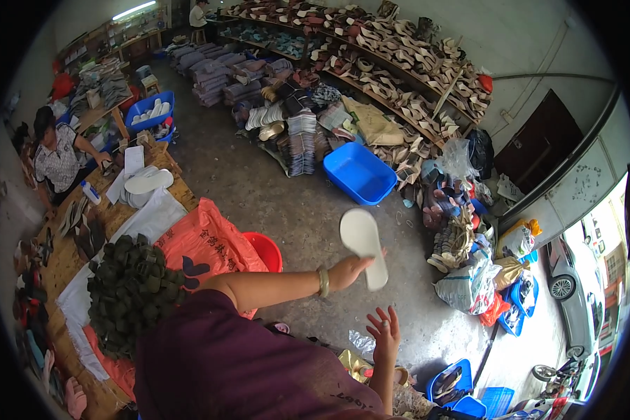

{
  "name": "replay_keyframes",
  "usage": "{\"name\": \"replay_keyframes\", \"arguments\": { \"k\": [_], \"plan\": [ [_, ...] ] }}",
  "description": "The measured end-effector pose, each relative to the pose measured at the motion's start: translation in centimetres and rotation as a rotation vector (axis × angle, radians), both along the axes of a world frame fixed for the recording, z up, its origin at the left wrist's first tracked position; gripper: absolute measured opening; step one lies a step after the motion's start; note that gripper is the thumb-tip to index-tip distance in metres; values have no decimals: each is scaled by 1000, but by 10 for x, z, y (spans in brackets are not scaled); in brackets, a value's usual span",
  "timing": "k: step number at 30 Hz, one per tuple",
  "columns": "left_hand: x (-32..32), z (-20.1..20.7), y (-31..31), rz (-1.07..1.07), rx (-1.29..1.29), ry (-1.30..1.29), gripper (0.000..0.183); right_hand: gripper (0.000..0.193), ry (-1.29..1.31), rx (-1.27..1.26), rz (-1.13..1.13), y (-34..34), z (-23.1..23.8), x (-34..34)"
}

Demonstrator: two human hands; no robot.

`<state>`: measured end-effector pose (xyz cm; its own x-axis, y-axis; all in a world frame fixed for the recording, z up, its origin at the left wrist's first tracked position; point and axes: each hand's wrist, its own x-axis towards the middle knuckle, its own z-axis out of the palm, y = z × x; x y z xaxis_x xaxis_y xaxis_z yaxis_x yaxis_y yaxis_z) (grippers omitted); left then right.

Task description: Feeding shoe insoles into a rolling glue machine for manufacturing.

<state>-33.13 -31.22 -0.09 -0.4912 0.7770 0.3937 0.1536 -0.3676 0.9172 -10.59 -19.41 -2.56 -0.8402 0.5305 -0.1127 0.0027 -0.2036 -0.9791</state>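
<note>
My left arm, in a maroon sleeve with a pale bangle at the wrist, reaches across to the right. At its end my left hand [350, 271] is closed on a white shoe insole [360, 234], gripping it by the narrower part. The insole is raised over the floor, its wide end pointing away from me. Below and to the right, my right hand [384, 332] is lifted with the fingers spread and nothing in it; a ring shows on one finger.
A wooden table [177, 183] at left carries a heap of dark green strap-like pieces [129, 287] and a red printed sack [206, 238]. A person [59, 157] works there. Beyond are a blue tub [359, 173], shoe-part shelves [399, 63] and bags [469, 287] by the doorway.
</note>
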Motion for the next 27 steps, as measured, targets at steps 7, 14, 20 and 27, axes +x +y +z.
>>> {"name": "replay_keyframes", "arguments": {
  "k": [7,14,20,27],
  "plan": [
    [75,-66,-42,-311,-301,-342,49,32,-255,-170,440,-16,2,-4],
    [27,16,-101,-555,-436,93,28,24,-414,226,-36,167,75,-101],
    [-7,136,-135,-929,-208,340,25,27,-135,1243,-33,129,224,-284],
    [-11,189,-142,-1039,-65,633,23,26,165,1716,551,-8,134,-147]
  ]
}}
